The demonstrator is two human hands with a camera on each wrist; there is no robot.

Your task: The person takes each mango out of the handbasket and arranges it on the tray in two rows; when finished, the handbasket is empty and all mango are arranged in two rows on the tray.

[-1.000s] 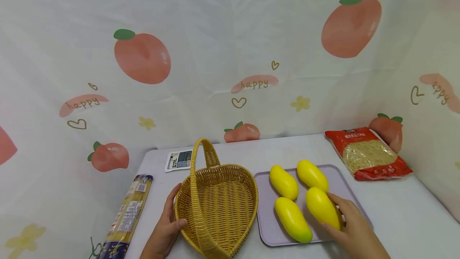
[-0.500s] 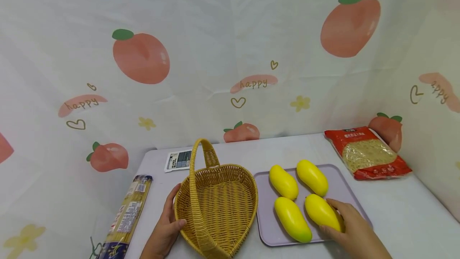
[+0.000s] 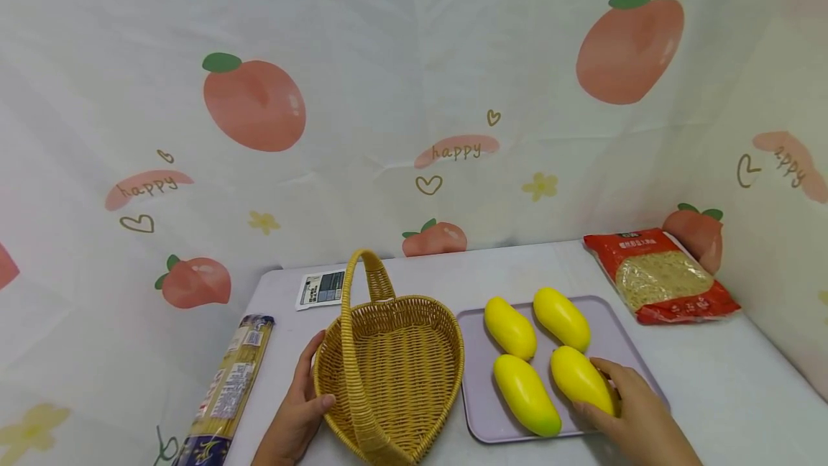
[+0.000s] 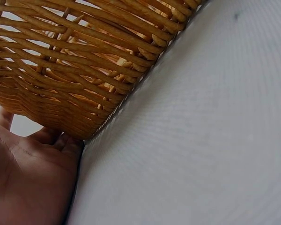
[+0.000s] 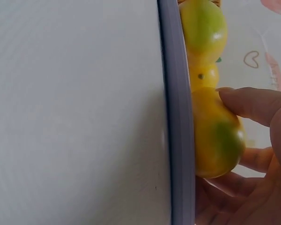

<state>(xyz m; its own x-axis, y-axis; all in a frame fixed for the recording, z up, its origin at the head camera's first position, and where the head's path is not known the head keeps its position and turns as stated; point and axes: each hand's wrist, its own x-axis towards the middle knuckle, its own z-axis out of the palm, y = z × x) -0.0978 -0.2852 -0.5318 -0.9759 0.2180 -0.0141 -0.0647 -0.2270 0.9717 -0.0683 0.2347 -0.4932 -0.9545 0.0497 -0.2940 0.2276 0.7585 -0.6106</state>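
My left hand (image 3: 297, 405) holds the left side of a woven heart-shaped basket (image 3: 404, 380) with a tall arched handle. Its thumb lies at the rim, and in the left wrist view its fingers touch the wicker wall (image 4: 70, 79). At the right, my right hand (image 3: 637, 412) grips a yellow mango (image 3: 582, 382), thumb on the near side and fingers around the far side. This mango is at the front right of a pale purple tray (image 3: 621, 329). Three more mangoes lie there: one front left (image 3: 527, 395), one back left (image 3: 510, 328), one back right (image 3: 561, 319).
A red bag of dry pasta (image 3: 660, 275) lies at the back right of the white table (image 3: 517, 272). A long pack of noodles (image 3: 226, 390) is at the left edge, and a small white packet (image 3: 321, 289) lies behind the basket. A patterned cloth hangs behind.
The gripped mango has come down slightly toward the tray since a second ago, with my right hand still around it. The left hand and basket stay put.
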